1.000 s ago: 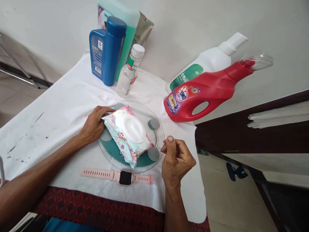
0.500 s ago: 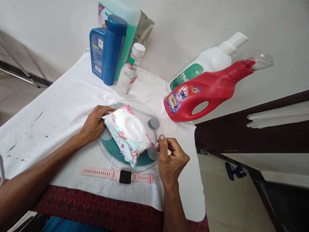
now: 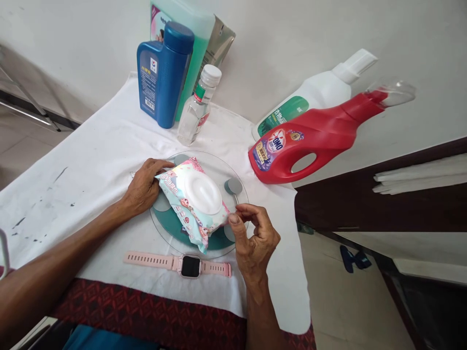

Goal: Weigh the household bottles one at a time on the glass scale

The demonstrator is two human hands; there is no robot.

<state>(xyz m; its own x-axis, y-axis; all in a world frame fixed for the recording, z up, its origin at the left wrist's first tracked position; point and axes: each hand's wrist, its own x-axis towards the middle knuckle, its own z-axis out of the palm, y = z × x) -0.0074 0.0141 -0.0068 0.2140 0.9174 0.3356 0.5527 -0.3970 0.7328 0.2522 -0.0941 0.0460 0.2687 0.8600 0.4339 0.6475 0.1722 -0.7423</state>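
Observation:
A soft pack of wet wipes with a white oval lid lies on a round glass scale with a teal underside. My left hand is at the pack's left end, its fingers curled around the far corner and partly hidden by the pack. By the right end, my right hand has its thumb and forefinger parted, the thumb tip at or very near the pack's corner. Just in front of the scale lies a pink smartwatch, its strap stretched out flat.
Behind the scale stand a clear bottle, a blue jug and a large green container. A red detergent bottle and a white bottle stand at the right back. The white cloth covers the table.
My right hand has shifted slightly left toward the pack, and its thumb and forefinger have spread from a near pinch. My left hand stays at the pack's left end.

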